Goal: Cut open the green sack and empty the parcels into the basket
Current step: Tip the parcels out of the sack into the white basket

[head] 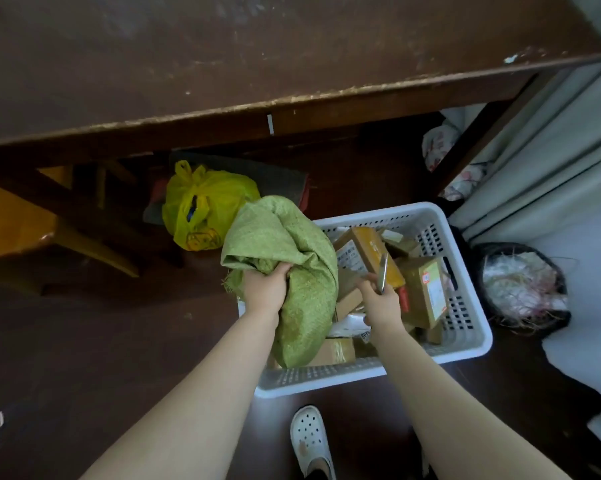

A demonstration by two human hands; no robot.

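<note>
The worn brown tabletop (223,57) fills the far side, its chipped edge running beyond the basket. The white slotted basket (327,375) sits on the dark floor below it, right at the person's feet. The green sack (292,244) hangs crumpled and slack over the basket's left half, its lower end drooping inside onto the contents. A knotted yellow plastic bag (205,206) lies on the floor beyond the basket's left corner, under the tabletop. A black bin (524,285) holding white scraps and stringy bits stands just to the right of the basket. Brown cardboard parcels (427,289) with labels are heaped inside the basket, mostly on its right side. The left hand (266,287) is above the basket's left edge, fingers curled into a fold of the sack and gripping the cloth. The right hand (378,303) is over the basket's middle, fingers wrapped round a knife (383,271) with the blade pointing away above the parcels. A white clog (309,441) stands just this side of the basket.
</note>
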